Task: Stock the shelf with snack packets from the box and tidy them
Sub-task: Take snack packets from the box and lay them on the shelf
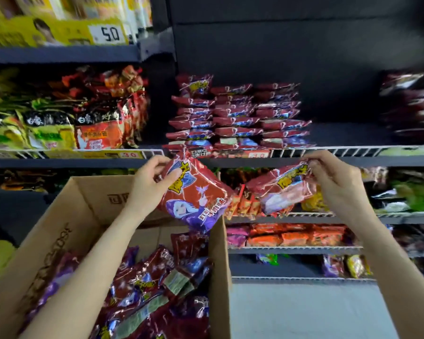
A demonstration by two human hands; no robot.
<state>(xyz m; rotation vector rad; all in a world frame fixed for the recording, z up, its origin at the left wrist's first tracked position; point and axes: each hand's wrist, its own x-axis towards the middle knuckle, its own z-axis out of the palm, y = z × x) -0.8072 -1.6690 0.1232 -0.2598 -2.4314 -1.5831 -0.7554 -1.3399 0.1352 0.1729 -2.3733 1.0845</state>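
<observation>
My left hand (149, 182) grips a red snack packet (196, 196) with a purple figure on it, held tilted above the cardboard box (88, 204). My right hand (333, 182) pinches the top edge of a second red snack packet (282, 189) just below the shelf rail. The box at lower left holds several more red packets (157, 285) in a loose heap. On the shelf (353, 151) above the hands, three stacks of the same red packets (235, 116) lie flat, side by side.
Noodle packs (66, 113) fill the shelf section to the left. A darker pile of packets (411, 104) sits at the far right, with bare shelf between it and the stacks. Lower shelves (294, 236) hold orange and mixed snacks. Grey floor (304, 311) lies beside the box.
</observation>
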